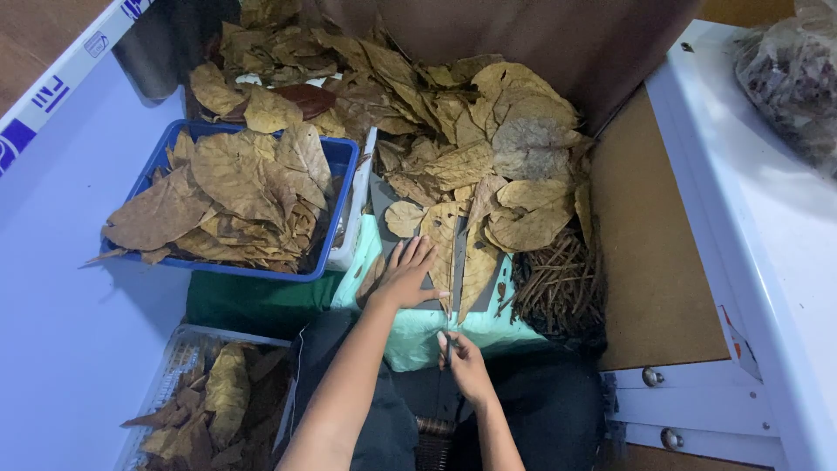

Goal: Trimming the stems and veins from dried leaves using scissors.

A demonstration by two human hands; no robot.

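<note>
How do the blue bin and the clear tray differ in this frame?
The blue bin is opaque and sits farther from the person, left of the left hand; the clear tray is see-through and lies nearer, beside the left forearm. The blue bin is heaped above its rim with broad, flat tan leaves; the clear tray holds fewer, darker, more curled ones. Both hold dry brown leaves.

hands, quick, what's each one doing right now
Left hand: open, flat on a dry brown leaf.
Right hand: closed on a thin dark object; its kind cannot be told.
</note>
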